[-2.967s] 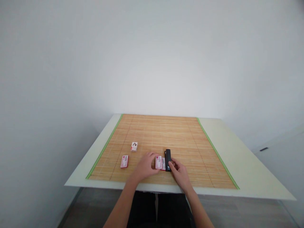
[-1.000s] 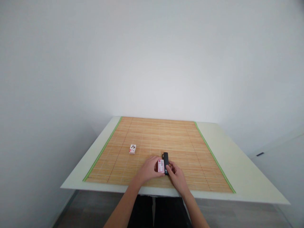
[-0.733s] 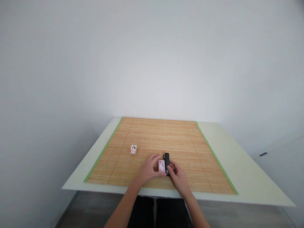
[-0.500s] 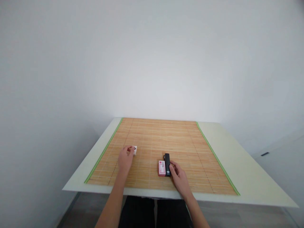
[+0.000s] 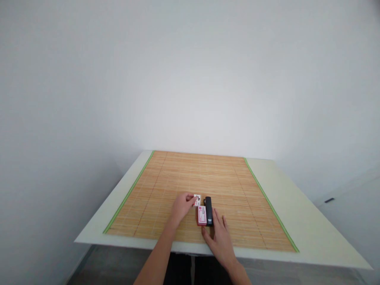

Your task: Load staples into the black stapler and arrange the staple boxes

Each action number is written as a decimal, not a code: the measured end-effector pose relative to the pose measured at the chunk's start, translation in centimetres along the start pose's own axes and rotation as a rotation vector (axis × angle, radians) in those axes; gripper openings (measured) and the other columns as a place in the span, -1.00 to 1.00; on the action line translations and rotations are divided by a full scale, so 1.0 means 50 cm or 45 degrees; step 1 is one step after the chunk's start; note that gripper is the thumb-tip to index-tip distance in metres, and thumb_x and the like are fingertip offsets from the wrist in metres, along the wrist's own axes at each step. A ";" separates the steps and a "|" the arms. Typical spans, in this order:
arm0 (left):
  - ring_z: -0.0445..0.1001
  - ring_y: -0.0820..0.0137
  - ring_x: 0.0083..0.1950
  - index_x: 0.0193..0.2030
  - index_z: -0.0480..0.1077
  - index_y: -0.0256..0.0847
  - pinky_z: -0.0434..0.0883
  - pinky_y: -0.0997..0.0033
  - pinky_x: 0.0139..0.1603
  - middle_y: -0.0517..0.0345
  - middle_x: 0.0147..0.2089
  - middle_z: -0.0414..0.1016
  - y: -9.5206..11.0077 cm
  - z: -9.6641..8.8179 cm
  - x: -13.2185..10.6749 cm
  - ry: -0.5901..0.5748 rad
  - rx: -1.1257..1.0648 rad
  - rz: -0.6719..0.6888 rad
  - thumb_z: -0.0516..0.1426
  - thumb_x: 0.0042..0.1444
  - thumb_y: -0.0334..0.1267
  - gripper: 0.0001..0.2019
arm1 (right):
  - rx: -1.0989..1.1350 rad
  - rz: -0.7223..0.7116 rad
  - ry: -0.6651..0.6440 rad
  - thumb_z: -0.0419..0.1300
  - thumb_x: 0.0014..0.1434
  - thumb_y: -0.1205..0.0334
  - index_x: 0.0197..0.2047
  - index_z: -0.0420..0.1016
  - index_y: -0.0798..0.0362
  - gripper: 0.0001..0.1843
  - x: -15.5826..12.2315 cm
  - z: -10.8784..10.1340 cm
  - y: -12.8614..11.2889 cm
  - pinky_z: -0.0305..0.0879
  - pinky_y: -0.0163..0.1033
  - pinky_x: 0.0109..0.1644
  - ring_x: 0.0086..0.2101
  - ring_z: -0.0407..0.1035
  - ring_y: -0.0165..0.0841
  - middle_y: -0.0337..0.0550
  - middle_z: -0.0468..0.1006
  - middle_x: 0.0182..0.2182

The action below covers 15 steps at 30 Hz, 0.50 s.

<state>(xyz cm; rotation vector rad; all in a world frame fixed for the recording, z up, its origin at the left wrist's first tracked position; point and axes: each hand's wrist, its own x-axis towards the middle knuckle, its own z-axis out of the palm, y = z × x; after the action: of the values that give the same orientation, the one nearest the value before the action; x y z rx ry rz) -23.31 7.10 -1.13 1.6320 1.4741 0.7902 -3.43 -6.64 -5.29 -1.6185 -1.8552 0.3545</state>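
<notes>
Two hands work close together at the near edge of the bamboo mat (image 5: 225, 186). Half a second ago the left hand (image 5: 181, 207) was out on the left side of the mat, closing on the small white box (image 5: 196, 200); now it pinches that box between thumb and fingertips and has brought it in beside the far end of the red and white box (image 5: 202, 215), just left of the black stapler (image 5: 209, 211). Everything loose is now gathered in one spot. The right hand (image 5: 219, 236) has left the stapler and lies flat and open on the mat just near of it, gripping nothing. By count: one stapler, one small white box, one red and white box visible, possibly a stack, one mat, one pale table (image 5: 311, 229).
</notes>
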 end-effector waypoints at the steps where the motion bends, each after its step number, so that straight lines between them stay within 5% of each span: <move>1: 0.64 0.21 -0.18 -0.09 0.62 -0.21 0.48 0.26 -0.07 -0.03 -0.19 0.69 0.008 0.009 -0.004 -0.016 -0.012 0.003 0.23 0.18 0.07 -0.61 | -0.016 -0.004 0.001 0.17 0.34 0.03 0.58 -0.18 -0.19 -0.12 0.001 0.002 0.001 -0.15 0.31 0.52 0.43 0.03 -0.02 -0.11 0.11 0.48; 10: 0.63 0.17 -0.09 -0.12 0.61 -0.18 0.49 0.22 0.00 -0.06 -0.13 0.69 0.041 0.023 -0.025 -0.026 -0.081 -0.003 0.21 0.21 0.07 -0.64 | -0.061 -0.016 0.011 0.09 0.40 0.07 0.57 -0.12 -0.09 -0.22 0.006 0.019 0.009 -0.05 0.27 0.49 0.42 0.08 -0.04 0.01 0.18 0.45; 15: 0.59 0.16 0.06 0.00 0.55 -0.18 0.46 0.16 0.13 -0.06 0.00 0.66 0.039 0.030 -0.074 0.080 -0.119 -0.011 -0.02 0.37 0.11 -0.53 | -0.036 -0.016 -0.004 0.13 0.37 0.07 0.58 -0.16 -0.09 -0.16 0.002 0.020 0.020 -0.04 0.27 0.49 0.42 0.08 -0.03 0.00 0.15 0.46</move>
<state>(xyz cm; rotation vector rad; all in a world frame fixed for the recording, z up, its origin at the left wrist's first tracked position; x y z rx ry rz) -21.52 3.17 0.00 1.5429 1.4642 0.8999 -3.30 -6.12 -6.60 -1.6253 -1.8801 0.3267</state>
